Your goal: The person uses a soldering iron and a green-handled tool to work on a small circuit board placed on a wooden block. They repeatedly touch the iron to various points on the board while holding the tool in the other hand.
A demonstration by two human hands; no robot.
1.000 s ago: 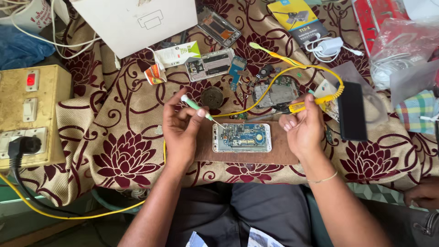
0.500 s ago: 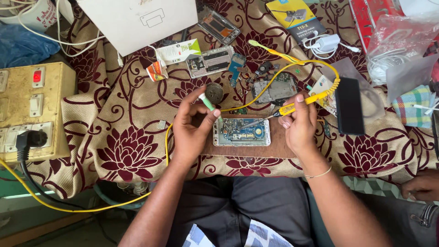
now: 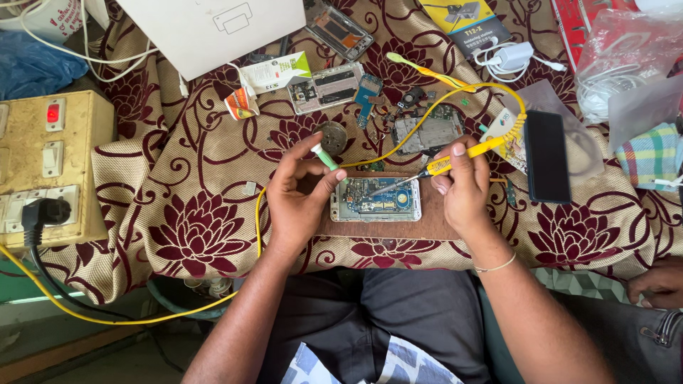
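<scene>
Two hands work over an opened phone on a cloth-covered table.

At far left sits a yellowed switch box (image 3: 50, 167) with a black plug. The left hand (image 3: 299, 195) is curled, pinching a small green-and-white tool (image 3: 326, 158) between thumb and fingers, its fingertips touching the left edge of the opened phone (image 3: 377, 201), which lies on a brown board (image 3: 427, 226) between both hands. The right hand (image 3: 464, 186) is closed around a yellow soldering iron (image 3: 455, 160), its tip resting on the phone's circuit board. A black phone (image 3: 546, 156) lies just to the right.
</scene>
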